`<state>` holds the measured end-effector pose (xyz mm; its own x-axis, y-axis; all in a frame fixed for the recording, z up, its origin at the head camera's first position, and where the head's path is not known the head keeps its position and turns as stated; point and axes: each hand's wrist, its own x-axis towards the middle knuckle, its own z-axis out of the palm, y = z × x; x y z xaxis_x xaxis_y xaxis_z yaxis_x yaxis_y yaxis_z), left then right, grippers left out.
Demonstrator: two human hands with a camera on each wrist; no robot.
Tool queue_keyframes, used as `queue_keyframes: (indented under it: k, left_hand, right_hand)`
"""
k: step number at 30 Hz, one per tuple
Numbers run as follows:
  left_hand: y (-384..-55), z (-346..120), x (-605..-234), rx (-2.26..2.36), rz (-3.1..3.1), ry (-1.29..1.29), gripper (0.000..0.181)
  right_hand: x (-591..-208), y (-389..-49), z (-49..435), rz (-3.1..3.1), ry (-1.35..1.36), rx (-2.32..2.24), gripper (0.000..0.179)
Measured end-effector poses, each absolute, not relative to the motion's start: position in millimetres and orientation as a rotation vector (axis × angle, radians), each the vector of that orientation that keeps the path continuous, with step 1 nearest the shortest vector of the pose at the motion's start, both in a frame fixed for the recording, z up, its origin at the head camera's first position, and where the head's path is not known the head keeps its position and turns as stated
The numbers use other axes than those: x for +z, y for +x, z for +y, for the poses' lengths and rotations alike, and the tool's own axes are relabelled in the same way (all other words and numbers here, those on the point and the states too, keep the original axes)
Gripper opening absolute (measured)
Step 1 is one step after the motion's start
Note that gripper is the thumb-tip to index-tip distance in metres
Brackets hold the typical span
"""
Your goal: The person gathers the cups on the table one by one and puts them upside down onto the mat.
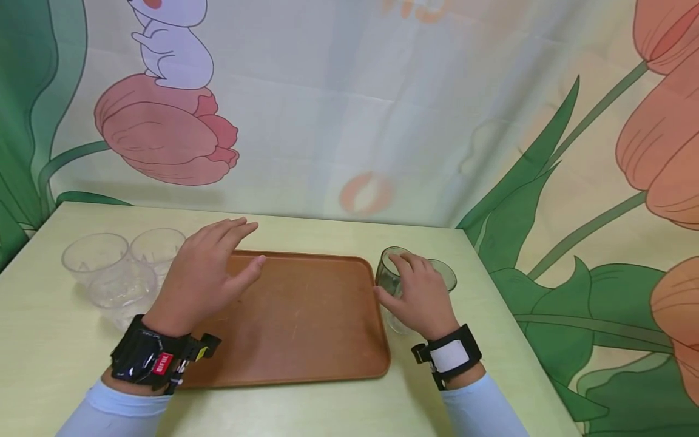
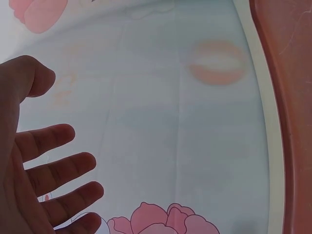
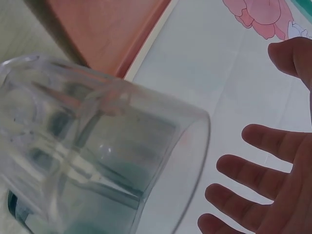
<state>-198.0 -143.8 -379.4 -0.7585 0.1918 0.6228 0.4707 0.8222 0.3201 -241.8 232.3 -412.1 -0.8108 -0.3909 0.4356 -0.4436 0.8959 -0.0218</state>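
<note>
My left hand [image 1: 202, 273] is raised over the left part of a brown tray [image 1: 306, 315], its fingers spread and nothing in it. Just left of it stand three clear cups [image 1: 98, 254], partly overlapping one another. My right hand [image 1: 420, 294] hovers at the glasses beyond the tray's right edge, fingers extended and apart. Two grey-green glasses [image 1: 389, 276] stand there, the right one mostly covered by the hand. A clear cup [image 3: 161, 122] is nearer; in the right wrist view a gap separates its rim from my fingertips.
Everything stands on a pale wooden table [image 1: 295, 413]. A curtain [image 1: 327, 121] printed with tulips and a white animal hangs right behind the table's back edge and along its right side.
</note>
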Motion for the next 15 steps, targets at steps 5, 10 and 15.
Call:
queue_keyframes:
  k: [5, 10, 15]
  left_hand:
    - [-199, -143, -380, -0.634, -2.421, -0.492, 0.059]
    - [-199, -142, -381, -0.639, -2.427, -0.505, 0.059]
    - [-198, -142, -379, -0.64, -2.434, -0.508, 0.059]
  right_hand:
    - [-414, -239, 237, -2.635, 0.589, 0.147, 0.065]
    - [-415, -235, 243, -2.646, 0.562, 0.142, 0.065]
    - [-419, -235, 249, -2.655, 0.542, 0.147, 0.065]
